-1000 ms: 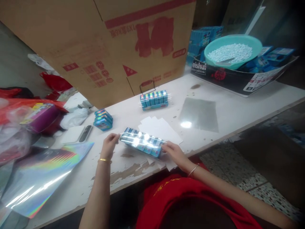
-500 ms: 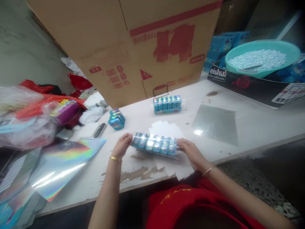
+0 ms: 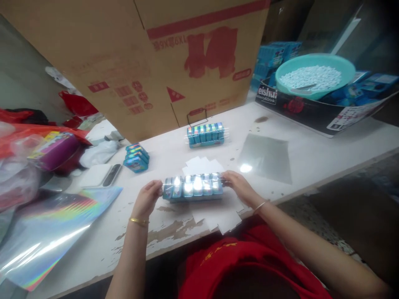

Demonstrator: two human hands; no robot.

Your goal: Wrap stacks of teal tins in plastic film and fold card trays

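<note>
A row of small blue boxes point(image 3: 192, 187) under shiny clear film lies across the table in front of me. My left hand point(image 3: 149, 195) pinches the film at the row's left end. At the right end, my right hand point(image 3: 237, 185) grips the film with its fingertips. White paper sheets point(image 3: 215, 214) are spread beneath the row, partly covered by it. Behind it stands another film-wrapped row of blue boxes point(image 3: 205, 135), touched by neither hand. A short stack of blue boxes point(image 3: 136, 158) is beyond my left hand.
A large cardboard box point(image 3: 187, 70) blocks the back. At right, a turquoise bowl point(image 3: 314, 93) of pale pieces stands on a black tray point(image 3: 305, 114). A clear sheet point(image 3: 264, 160) lies right; a white scale point(image 3: 95, 175) and rainbow-sheen film point(image 3: 56, 232) lie left.
The view has swung to the right, so things appear further left. The row of boxes in my hands has turned to lie more level, and both hands keep hold of its ends.
</note>
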